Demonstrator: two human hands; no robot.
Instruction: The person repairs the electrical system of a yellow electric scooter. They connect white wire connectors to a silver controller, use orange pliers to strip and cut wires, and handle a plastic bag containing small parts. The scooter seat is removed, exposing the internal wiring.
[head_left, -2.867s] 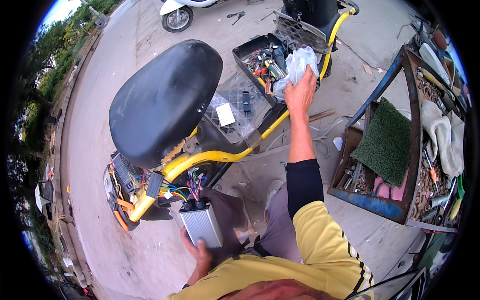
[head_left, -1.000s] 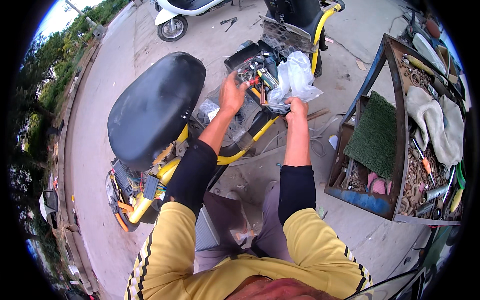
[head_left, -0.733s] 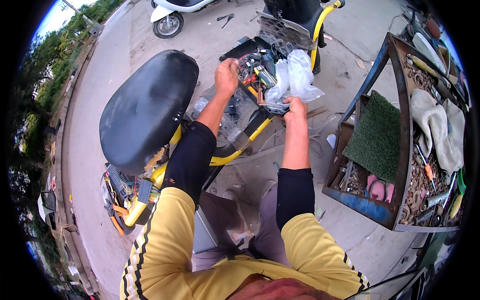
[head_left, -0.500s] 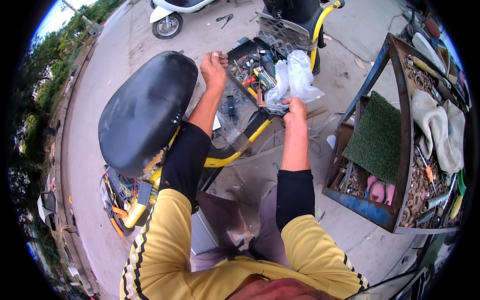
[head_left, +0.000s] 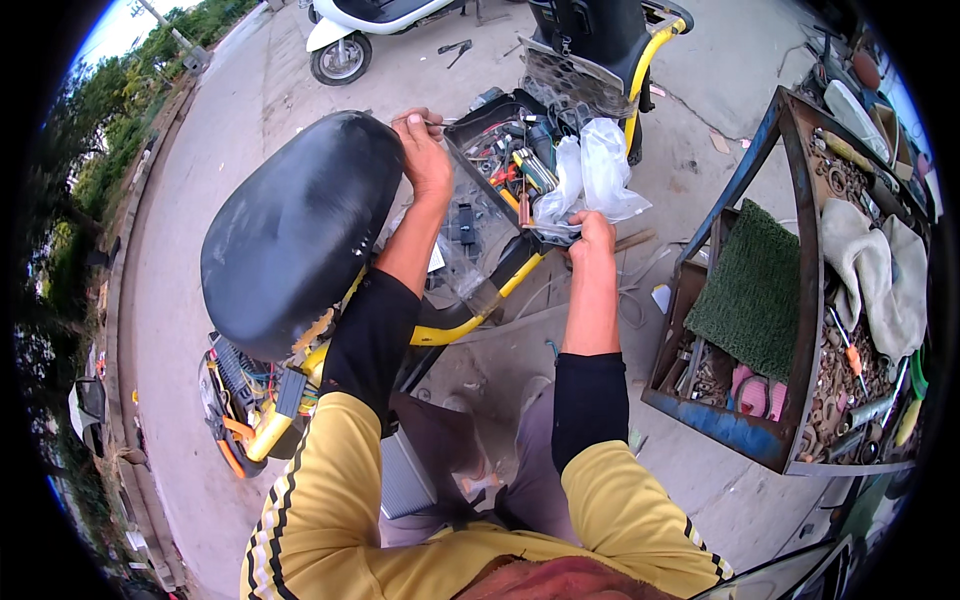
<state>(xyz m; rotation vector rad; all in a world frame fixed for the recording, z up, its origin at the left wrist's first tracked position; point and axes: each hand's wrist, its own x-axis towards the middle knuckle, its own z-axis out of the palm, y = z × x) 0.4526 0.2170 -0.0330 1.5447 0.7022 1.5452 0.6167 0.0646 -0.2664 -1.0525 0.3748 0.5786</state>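
A black tool tray (head_left: 484, 176) full of screwdrivers, pliers and small parts rests over the footboard of a yellow-framed scooter (head_left: 520, 272). My left hand (head_left: 428, 165) is closed at its far-left corner, the fingertips curled round what looks like the rim. At the near-right corner, my right hand (head_left: 594, 238) grips the edge, thumb on top, beside a crumpled clear plastic bag (head_left: 604, 172) lying over the tools. Under the tray and left of it, a clear plastic sheet (head_left: 462, 268) and a dark small block (head_left: 465, 222) show. The scooter's black seat (head_left: 300, 230) is by my left forearm.
To the right stands a rusty metal cart (head_left: 730, 425) with a green mat (head_left: 748, 285), grey gloves (head_left: 880, 270) and many loose parts. A white scooter (head_left: 345, 50) is parked ahead on the concrete. Tangled wires (head_left: 265, 375) hang below the seat.
The view has shifted slightly. My left hand and the tray's left corner sit a little farther left and lower; both hands keep their places on the tray.
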